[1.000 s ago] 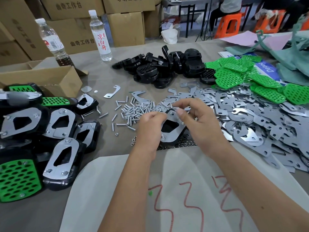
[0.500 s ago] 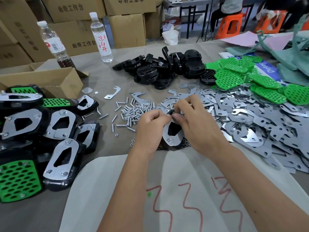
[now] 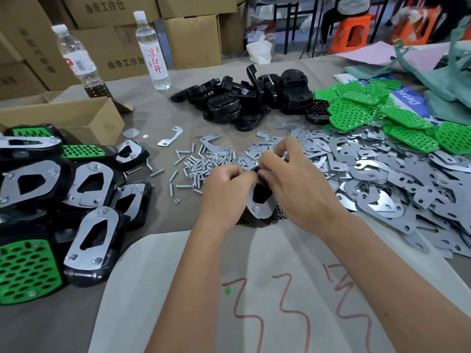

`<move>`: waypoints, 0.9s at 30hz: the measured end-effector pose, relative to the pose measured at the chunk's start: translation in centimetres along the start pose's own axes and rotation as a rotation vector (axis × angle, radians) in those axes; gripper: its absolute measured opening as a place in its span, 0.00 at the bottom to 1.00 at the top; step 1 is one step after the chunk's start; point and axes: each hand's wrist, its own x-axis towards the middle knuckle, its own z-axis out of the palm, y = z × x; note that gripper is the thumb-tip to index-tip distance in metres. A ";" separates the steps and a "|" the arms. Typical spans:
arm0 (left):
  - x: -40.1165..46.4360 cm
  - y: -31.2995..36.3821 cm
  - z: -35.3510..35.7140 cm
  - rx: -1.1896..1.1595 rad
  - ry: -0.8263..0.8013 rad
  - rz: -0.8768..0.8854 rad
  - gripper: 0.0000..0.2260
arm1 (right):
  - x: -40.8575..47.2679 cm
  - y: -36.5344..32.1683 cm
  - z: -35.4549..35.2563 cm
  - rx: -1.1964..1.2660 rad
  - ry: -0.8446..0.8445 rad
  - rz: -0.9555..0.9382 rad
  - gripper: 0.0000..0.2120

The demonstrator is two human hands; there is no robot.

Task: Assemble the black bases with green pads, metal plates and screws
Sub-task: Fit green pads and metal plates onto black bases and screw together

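Right hand point(image 3: 293, 189) moved in over the plate point(image 3: 262, 202). Both grips curled on the base assembly point(image 3: 257, 194); left hand point(image 3: 226, 192) probably pinching a screw. Long axis runs away from me, narrow end nearest, above tabletop point(image 3: 163, 115).

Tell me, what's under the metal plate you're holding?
A black base shows through the cutout of the metal plate and along its edge. The left hand and right hand cover the rest, so any green pad underneath cannot be seen.
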 end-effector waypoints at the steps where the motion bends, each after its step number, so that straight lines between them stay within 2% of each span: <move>1: 0.0 0.0 0.1 0.007 0.006 0.003 0.13 | 0.0 0.0 0.0 0.002 -0.009 0.003 0.07; 6: -0.2 0.0 0.4 0.019 0.017 0.017 0.13 | -0.1 -0.2 -0.2 -0.006 -0.046 0.004 0.08; 13: -0.3 -0.1 0.8 0.057 0.047 0.065 0.13 | 0.0 -0.5 0.1 -0.054 0.036 0.038 0.10; 18: -0.1 -0.4 1.0 -0.064 0.079 0.036 0.12 | -0.3 0.5 -0.2 0.066 0.076 0.123 0.14; 24: 0.1 -0.3 0.8 -0.228 0.170 -0.029 0.16 | -0.7 1.3 -0.5 0.084 -0.050 0.084 0.11; 27: 0.0 -0.3 0.7 -0.221 0.160 -0.028 0.12 | -0.7 1.1 -0.2 0.039 -0.055 0.080 0.11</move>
